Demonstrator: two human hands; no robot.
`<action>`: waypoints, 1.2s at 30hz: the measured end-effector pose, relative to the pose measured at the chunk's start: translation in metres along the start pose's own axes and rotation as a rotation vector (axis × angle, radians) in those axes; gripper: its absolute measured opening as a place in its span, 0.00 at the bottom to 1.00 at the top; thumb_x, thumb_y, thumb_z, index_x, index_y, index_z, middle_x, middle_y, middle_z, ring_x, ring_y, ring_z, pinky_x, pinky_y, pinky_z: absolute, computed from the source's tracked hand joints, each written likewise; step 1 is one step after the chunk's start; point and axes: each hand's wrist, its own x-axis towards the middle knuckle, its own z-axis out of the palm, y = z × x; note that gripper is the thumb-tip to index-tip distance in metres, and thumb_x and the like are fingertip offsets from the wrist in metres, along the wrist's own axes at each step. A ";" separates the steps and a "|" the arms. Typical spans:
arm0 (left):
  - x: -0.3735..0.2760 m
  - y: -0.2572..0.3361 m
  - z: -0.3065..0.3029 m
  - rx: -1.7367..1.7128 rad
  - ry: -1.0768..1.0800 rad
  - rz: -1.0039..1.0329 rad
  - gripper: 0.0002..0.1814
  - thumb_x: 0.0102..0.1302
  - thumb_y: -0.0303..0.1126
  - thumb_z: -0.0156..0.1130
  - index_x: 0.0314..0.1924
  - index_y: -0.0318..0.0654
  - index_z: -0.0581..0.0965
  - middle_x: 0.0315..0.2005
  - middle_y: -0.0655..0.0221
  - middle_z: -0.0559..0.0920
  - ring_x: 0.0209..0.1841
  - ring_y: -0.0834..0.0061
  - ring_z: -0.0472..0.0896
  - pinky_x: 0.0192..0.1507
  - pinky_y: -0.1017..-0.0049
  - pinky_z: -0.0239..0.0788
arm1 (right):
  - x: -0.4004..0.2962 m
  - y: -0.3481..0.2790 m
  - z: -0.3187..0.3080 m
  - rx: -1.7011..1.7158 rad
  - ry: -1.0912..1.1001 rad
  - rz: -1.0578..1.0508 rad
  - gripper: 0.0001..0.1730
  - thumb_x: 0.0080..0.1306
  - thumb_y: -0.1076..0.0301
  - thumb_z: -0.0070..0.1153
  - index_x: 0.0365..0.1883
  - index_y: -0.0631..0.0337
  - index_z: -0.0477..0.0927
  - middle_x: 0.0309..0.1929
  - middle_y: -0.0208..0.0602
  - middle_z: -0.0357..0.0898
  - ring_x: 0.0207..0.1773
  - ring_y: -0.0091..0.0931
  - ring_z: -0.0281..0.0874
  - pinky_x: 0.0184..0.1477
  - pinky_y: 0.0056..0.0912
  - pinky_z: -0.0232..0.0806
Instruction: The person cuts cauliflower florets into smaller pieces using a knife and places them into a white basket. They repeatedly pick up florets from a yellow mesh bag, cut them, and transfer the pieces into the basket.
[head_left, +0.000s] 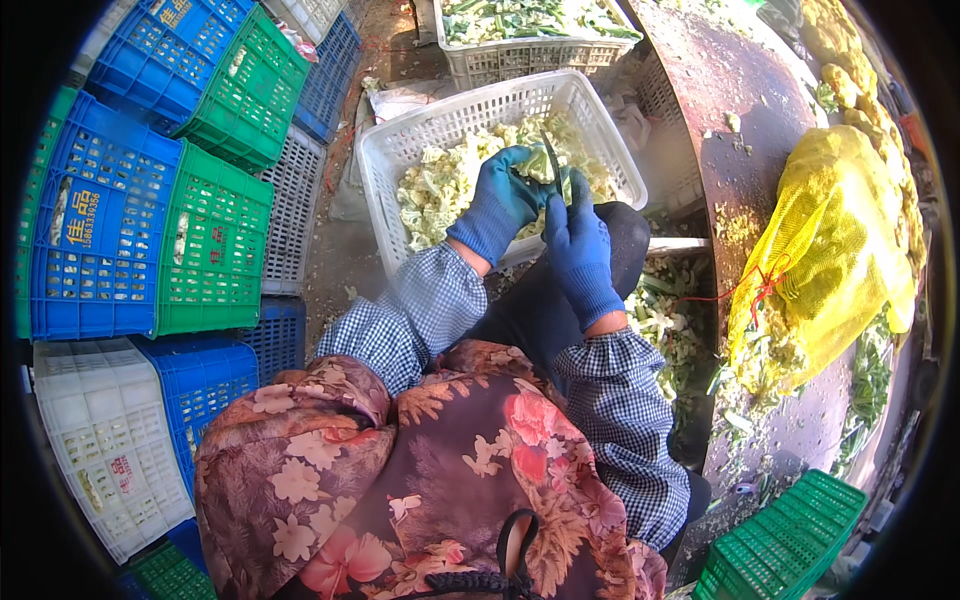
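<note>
Both hands wear blue work gloves and meet above a white plastic crate (379, 195) of cut cauliflower florets (442, 187). My left hand (499, 199) holds a piece of cauliflower (535, 166) by its side. My right hand (577, 232) grips a knife (553, 156), its dark blade pointing away from me and lying against the right side of that piece. The knife's handle is mostly hidden by the fingers.
Blue, green and white crates (225, 232) stand stacked at the left. Another crate (525, 60) with green trimmings lies beyond. At right, a worktop (750, 97) bears scraps and a yellow mesh sack (832, 247); a green crate (787, 532) stands lower right. Trimmings (667, 300) lie beside my leg.
</note>
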 end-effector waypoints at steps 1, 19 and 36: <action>-0.001 -0.002 0.003 0.013 -0.005 0.002 0.20 0.67 0.34 0.52 0.55 0.30 0.74 0.50 0.50 0.80 0.53 0.50 0.79 0.61 0.51 0.70 | 0.000 0.000 0.000 -0.052 0.022 -0.013 0.36 0.74 0.53 0.46 0.73 0.65 0.56 0.32 0.56 0.83 0.38 0.51 0.83 0.42 0.51 0.72; -0.001 0.040 -0.038 -0.247 -0.054 -0.293 0.43 0.72 0.51 0.52 0.75 0.28 0.52 0.70 0.47 0.63 0.70 0.49 0.66 0.70 0.50 0.61 | 0.037 0.040 -0.023 0.668 -0.109 0.426 0.29 0.66 0.63 0.51 0.58 0.79 0.66 0.38 0.59 0.82 0.29 0.38 0.86 0.24 0.39 0.78; 0.089 -0.160 0.101 0.639 -0.398 -0.493 0.33 0.73 0.40 0.49 0.71 0.25 0.59 0.69 0.42 0.64 0.73 0.47 0.62 0.71 0.48 0.58 | -0.181 0.123 -0.172 0.494 0.882 0.320 0.17 0.59 0.63 0.55 0.40 0.67 0.77 0.31 0.54 0.82 0.31 0.40 0.84 0.37 0.42 0.75</action>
